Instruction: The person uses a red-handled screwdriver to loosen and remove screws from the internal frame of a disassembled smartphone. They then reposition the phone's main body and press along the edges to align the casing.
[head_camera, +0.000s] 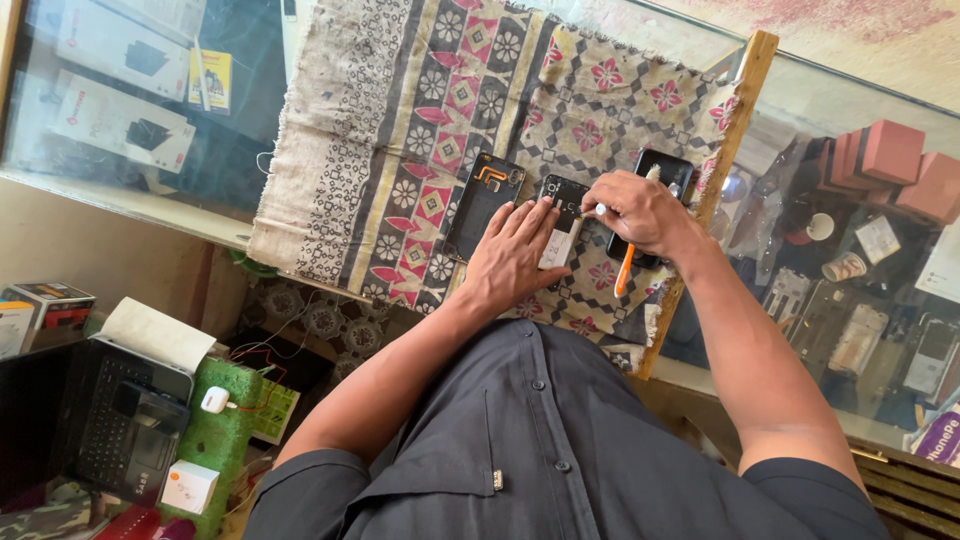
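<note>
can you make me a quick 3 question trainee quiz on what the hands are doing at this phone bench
1. True or false: the left hand lies flat on the opened phone.
2. What does the right hand grip? A) an orange-handled tool B) a white cup C) a red box
3. What covers the glass counter under the phones?

Key
1. True. Its fingers press on the opened phone.
2. A. The handle sticks out below the right hand, and the tip points at the opened phone.
3. A patterned cloth. A separate phone back shell lies on it, left of the opened phone, and a dark phone lies partly under the right hand.
</note>
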